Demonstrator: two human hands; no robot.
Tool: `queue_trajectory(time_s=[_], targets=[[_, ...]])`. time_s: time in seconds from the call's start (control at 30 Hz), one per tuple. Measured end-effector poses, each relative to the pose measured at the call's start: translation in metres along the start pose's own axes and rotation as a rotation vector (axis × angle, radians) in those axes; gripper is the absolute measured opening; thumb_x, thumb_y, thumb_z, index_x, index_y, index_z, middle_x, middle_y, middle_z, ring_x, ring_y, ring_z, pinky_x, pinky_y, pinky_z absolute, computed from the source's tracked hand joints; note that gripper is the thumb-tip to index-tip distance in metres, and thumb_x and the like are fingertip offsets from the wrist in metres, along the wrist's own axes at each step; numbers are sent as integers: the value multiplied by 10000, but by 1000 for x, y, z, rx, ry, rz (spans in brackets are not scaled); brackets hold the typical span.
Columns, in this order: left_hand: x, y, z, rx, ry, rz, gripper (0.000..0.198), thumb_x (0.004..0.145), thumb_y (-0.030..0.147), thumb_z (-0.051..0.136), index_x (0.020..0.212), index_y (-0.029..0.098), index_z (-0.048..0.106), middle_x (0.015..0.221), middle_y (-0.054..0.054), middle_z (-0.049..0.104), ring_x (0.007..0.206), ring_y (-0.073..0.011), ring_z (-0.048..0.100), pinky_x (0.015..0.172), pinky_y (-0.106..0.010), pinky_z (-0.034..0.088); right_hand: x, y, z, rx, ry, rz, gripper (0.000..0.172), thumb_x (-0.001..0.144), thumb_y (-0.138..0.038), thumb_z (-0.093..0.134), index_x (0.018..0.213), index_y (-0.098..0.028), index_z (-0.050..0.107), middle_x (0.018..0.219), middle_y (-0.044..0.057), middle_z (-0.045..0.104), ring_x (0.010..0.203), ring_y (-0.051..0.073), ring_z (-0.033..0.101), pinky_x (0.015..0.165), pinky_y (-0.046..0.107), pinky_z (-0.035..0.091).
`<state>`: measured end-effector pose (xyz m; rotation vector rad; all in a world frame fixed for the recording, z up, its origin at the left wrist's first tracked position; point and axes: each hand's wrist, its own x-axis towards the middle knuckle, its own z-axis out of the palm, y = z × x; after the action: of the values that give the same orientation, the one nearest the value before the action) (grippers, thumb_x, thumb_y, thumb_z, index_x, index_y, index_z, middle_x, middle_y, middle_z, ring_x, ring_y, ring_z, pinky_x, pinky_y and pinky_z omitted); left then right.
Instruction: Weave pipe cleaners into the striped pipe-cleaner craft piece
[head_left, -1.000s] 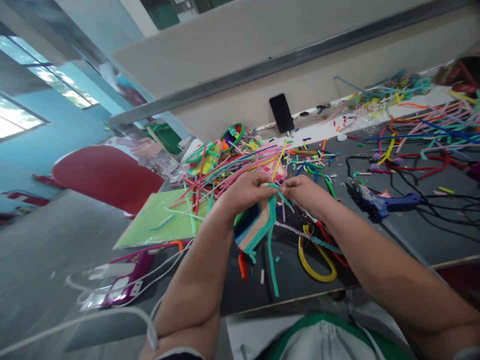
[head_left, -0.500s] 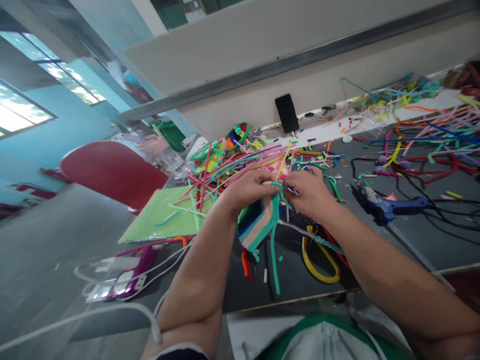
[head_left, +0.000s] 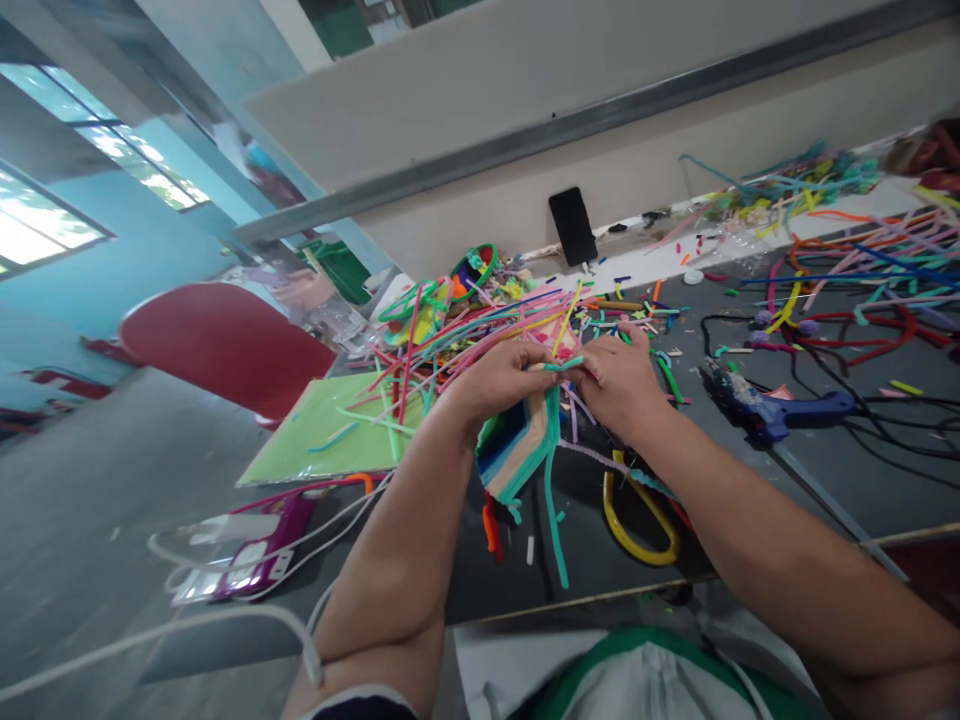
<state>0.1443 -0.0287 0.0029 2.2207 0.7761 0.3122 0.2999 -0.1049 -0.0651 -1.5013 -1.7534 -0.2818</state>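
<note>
Above the dark table, my left hand (head_left: pixel 504 378) is closed on the upper edge of a striped piece made of pipe cleaners (head_left: pixel 525 445), with green, blue, cream and teal bands. A loose teal pipe cleaner (head_left: pixel 553 520) hangs from its side. Close by on the right, my right hand (head_left: pixel 616 378) pinches a short teal pipe cleaner end (head_left: pixel 568 365) that runs across to the left thumb. The fingertips of both hands nearly meet, and part of the piece is hidden behind my left hand and forearm.
A blue glue gun (head_left: pixel 787 415) lies right. Yellow-handled scissors (head_left: pixel 641 530) rest near the front edge. Many pipe cleaners (head_left: pixel 480 325) are heaped behind my hands, beside a green sheet (head_left: pixel 315 430). A black phone (head_left: pixel 574 226) leans on the wall; a purple device with white cables (head_left: pixel 262 550) sits left.
My right fingers have turned and drawn the teal end out sideways to the right, where it was bent down before. The hanging teal strand has swung slightly right.
</note>
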Motion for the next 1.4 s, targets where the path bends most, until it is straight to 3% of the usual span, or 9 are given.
queue_trajectory(time_s=[0.17,0.3,0.4,0.47,0.57,0.7,1.03,1.23,1.4], targets=[[0,3,1,15,10,10,146,680,263,565,680,142,646,584,16,533,620,-136,495,559,-233,375,-2,-7,-3,13,23,1,177,861,-235,457,772,-212,609,805,34,659,863,202,555,1024,450,147],[0,5,1,44,-17,8,144,680,256,567,675,133,643,589,16,528,607,-123,481,554,-226,357,0,-9,-1,99,-2,61,130,812,-214,488,709,-194,565,720,21,603,785,184,531,987,441,214],[-1,7,1,50,-50,-6,167,693,269,560,701,126,644,592,23,511,569,-102,449,534,-218,332,4,-5,3,347,-76,285,194,780,-265,517,601,-192,497,575,-20,493,619,141,459,789,341,357],[-1,7,1,38,-68,-21,181,698,283,559,714,124,643,585,25,504,551,-98,439,523,-218,325,6,-2,4,578,-151,441,256,768,-329,529,559,-194,470,515,-39,425,540,117,394,607,269,343],[-2,4,0,0,-52,-38,174,688,294,571,704,134,636,585,16,527,561,-114,469,524,-227,340,8,0,3,812,-210,555,268,742,-392,562,579,-184,516,518,-41,445,518,102,379,510,238,289],[-1,-1,-1,-38,-26,-31,158,681,299,580,674,147,624,567,11,540,557,-131,492,522,-243,356,9,0,1,915,-233,580,262,731,-416,586,624,-178,571,547,-35,498,517,96,403,503,235,295],[1,1,2,103,42,0,170,697,292,582,753,137,621,675,9,550,638,-124,481,566,-228,367,9,2,3,759,-171,593,242,696,-377,631,563,-178,600,505,-21,518,526,111,444,503,240,295],[0,2,2,102,38,81,148,724,261,564,763,128,618,661,21,503,619,-104,437,562,-218,335,10,-2,1,1127,-194,719,227,644,-322,659,508,-157,583,503,-8,559,521,105,488,567,252,383],[-1,2,2,58,56,113,175,735,284,582,779,122,630,666,19,516,613,-102,443,562,-219,333,11,-6,3,1434,-209,984,113,578,-185,649,506,-145,571,481,-5,560,490,100,516,544,239,405]])
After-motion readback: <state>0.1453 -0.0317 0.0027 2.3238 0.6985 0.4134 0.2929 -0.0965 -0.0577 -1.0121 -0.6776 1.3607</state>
